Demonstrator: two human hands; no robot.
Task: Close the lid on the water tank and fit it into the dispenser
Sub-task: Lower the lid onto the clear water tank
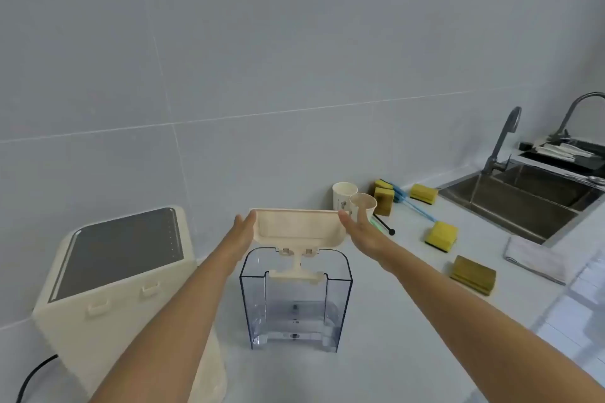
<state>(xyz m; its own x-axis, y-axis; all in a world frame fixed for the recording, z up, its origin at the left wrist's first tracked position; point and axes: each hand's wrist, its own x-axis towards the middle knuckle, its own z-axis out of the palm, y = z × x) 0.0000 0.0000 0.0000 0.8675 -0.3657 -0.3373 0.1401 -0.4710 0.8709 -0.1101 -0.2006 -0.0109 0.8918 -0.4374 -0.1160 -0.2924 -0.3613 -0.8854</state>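
Note:
A clear plastic water tank stands upright on the white counter, in the middle of the view. Its cream lid is raised, hinged at the tank's far rim, with its underside facing me. My left hand presses flat against the lid's left end. My right hand presses against its right end. The cream dispenser with a dark grey top panel stands to the left of the tank, apart from it.
Two paper cups stand behind the lid by the wall. Several yellow sponges and a blue-handled brush lie to the right. A steel sink with taps is at the far right, a folded cloth before it.

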